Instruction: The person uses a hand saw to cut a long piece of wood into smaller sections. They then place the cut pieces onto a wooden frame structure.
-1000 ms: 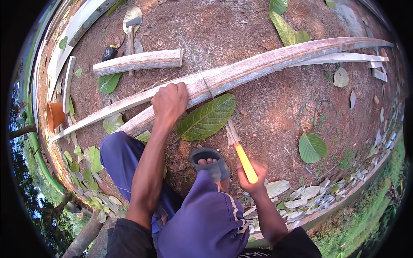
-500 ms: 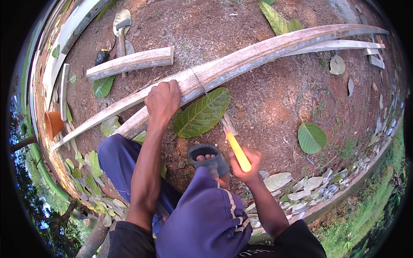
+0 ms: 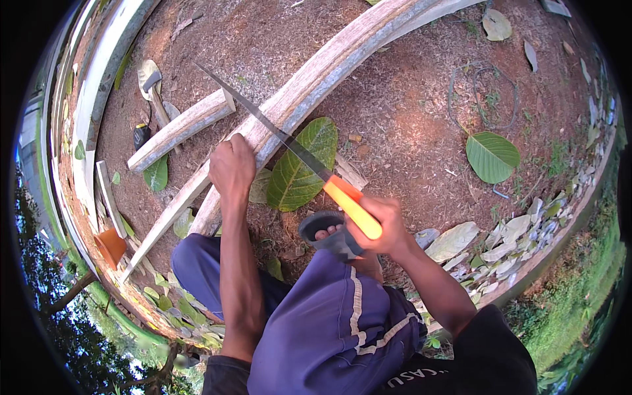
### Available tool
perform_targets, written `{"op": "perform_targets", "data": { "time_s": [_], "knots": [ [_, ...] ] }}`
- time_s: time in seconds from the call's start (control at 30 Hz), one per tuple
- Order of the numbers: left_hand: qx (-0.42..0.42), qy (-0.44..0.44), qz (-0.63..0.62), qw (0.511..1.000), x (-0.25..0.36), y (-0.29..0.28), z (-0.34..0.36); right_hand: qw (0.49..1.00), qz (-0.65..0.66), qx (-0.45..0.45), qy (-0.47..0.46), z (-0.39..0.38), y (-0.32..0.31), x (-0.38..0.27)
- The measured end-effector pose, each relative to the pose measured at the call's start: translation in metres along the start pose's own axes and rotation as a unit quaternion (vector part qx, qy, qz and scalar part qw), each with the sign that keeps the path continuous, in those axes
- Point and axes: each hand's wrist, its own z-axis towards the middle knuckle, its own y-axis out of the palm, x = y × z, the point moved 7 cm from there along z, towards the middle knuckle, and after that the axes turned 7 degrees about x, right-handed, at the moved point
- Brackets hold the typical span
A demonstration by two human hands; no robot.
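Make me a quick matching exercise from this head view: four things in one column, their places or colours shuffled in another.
Column one:
1. Saw
2. Left grip
3. Pot
4. Tape measure

Column two:
A. Black and yellow, near the short piece of wood
B. Against the long beam, left of the blade
C. Orange, near the picture's left side
D. Handle in the right grip

Pairs: 1-D, 2-B, 3-C, 4-A

Brown earth [image 3: 408,131] carries looped wire [image 3: 450,102], scattered leaves [image 3: 492,158] and 1 black-and-yellow tape measure [image 3: 141,136].
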Motion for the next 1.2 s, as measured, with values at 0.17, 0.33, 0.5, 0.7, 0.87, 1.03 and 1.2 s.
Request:
{"op": "perform_targets", "data": {
  "time_s": [0.17,0.33,0.5,0.7,0.87,1.03,1.2],
  "knots": [
    [0.029,-0.024,-0.015,0.999,-0.004,-0.001,-0.001,0.999,-0.030,-0.016,0.012,-0.099,-0.065,0.000],
    [0.022,-0.004,-0.012,1.000,0.004,0.002,0.004,1.000,0.012,0.021,-0.019,0.043,0.029,0.003],
    [0.031,0.078,0.010,0.996,0.007,-0.004,0.000,0.999,-0.004,-0.019,0.030,0.006,0.009,0.007],
    [-0.008,-0.050,-0.011,0.999,-0.012,0.001,-0.003,0.998,-0.028,-0.032,0.049,-0.085,-0.045,0.004],
    [-0.015,-0.011,-0.032,0.999,0.009,-0.001,0.005,0.998,-0.004,0.034,-0.044,0.051,0.037,0.011],
    [-0.020,-0.010,-0.026,0.999,-0.012,0.000,0.003,0.998,-0.060,-0.024,0.002,-0.014,-0.010,0.000],
    [0.012,-0.014,-0.041,0.999,-0.005,0.000,-0.002,0.995,-0.084,-0.013,0.056,-0.084,-0.051,-0.006]
  ]
}}
